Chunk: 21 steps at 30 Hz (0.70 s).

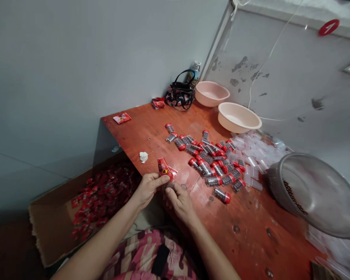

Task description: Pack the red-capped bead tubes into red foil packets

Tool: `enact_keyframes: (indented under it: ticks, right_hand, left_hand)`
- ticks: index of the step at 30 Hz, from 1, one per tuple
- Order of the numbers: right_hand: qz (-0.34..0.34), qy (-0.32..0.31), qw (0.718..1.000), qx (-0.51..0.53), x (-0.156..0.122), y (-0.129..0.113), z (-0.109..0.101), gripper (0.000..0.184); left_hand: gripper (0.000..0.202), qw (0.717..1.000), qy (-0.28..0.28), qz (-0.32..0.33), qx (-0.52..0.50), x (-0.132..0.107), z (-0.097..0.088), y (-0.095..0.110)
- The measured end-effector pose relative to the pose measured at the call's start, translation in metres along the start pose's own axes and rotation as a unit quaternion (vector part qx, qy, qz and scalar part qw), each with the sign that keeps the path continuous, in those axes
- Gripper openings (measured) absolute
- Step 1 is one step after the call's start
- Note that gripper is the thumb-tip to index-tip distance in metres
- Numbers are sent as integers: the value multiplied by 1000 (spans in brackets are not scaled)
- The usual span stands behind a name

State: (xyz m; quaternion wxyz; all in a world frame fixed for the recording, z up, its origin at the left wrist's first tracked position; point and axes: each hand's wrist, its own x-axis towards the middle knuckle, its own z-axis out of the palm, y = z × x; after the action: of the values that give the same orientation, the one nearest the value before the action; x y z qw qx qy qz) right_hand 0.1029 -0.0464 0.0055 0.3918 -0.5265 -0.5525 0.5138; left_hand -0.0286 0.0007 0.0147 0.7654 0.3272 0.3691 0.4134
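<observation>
My left hand (149, 188) pinches small red printed packets (165, 169) between thumb and fingers, over the table's near edge. Close beside it, my right hand (180, 202) is closed around a greyish, see-through thing just below the packets; most of it is hidden by the fingers. To the right of my hands lies a loose heap of small clear tubes (205, 167) with red caps and dark round beads inside. One such tube (221, 195) lies apart, nearest to my right hand.
Empty clear tubes (252, 149) are piled behind a grey basin (315, 194) holding small dark beads. Two pale basins (239, 126), a handbag (179, 95) and a bottle (196, 70) stand at the back. Below left, a cardboard box (51, 229) contains many red packets. Crumpled white paper (143, 157) lies near the edge.
</observation>
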Motion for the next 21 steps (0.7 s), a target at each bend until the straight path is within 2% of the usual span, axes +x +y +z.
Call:
enact_keyframes:
  ticks: [2,4,6,8,9,10,12,14,16,17,19,21]
  right_hand:
    - [36,-35,997,59,0,0,1,28]
    - [45,-33,997,56,0,-2,2,29]
    - [5,20,999,-35,0,-5,2,27]
    - [-50,75,986,-142,1,-9,1,23]
    - [-69,91,978,-175,2,-10,0,21]
    - [-78,94,975,-188,2,-11,-1,21]
    - [-66,62,985,-150,3,-10,-4,22]
    - [-25,-4,998,-50,2,-8,-6,24]
    - [15,-64,997,49,1,-6,-7,27]
    - [27,-74,994,76,1,-5,-7,28]
    - [21,-46,997,62,0,-5,-5,29]
    - [-12,21,1000,-14,-1,-6,-3,26]
  left_hand:
    - [24,1000,-24,-10,9,-3,1,-1]
    - [24,1000,-10,-3,8,-4,1,-4]
    - [19,998,53,25,-6,-4,3,-8]
    - [16,993,106,52,-29,-2,5,-11]
    - [15,991,116,57,-42,-1,6,-12]
    - [14,990,114,57,-54,-1,7,-12]
    - [13,993,84,42,-66,-1,8,-10]
    - [15,998,20,12,-54,-4,7,-6]
    - [20,998,-52,-19,-34,-7,4,-1]
    - [22,996,-76,-29,-25,-8,3,1]
    - [22,997,-70,-29,-8,-8,0,1]
    - [18,1000,-2,-8,14,-7,-1,-2]
